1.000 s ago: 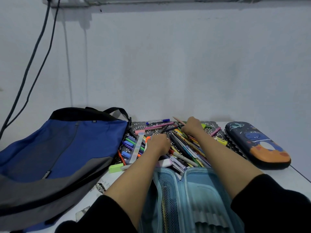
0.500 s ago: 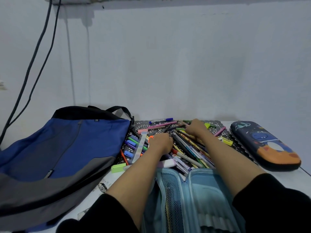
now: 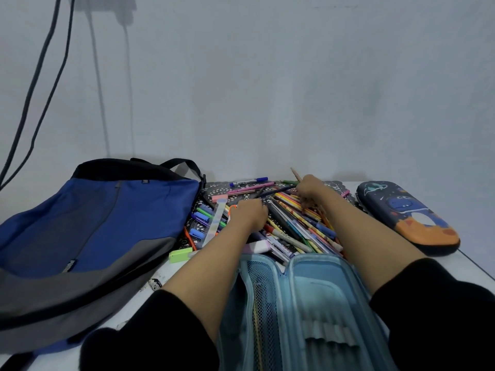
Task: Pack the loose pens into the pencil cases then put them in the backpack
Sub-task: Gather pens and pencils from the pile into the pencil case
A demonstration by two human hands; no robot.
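Note:
A heap of loose pens and pencils (image 3: 292, 223) lies on a patterned black mat at the back of the table. My left hand (image 3: 247, 214) is curled over the left part of the heap, its fingers around some pens. My right hand (image 3: 310, 190) grips a bunch of pencils at the back, one tip sticking up past the knuckles. An open light-blue pencil case (image 3: 313, 303) lies in front of me between my forearms. A closed dark dinosaur-print pencil case (image 3: 407, 215) lies at the right. The blue and grey backpack (image 3: 88, 231) lies at the left.
A green eraser-like block (image 3: 180, 255) lies near the backpack's edge. A pale ruler (image 3: 214, 223) rests across markers. The white wall stands right behind the mat, and cables hang at the far left. The table's right edge runs past the dark case.
My right hand has closed on a bunch of pencils and lifted them slightly, one tip now pointing up. My left hand has stayed on the pile.

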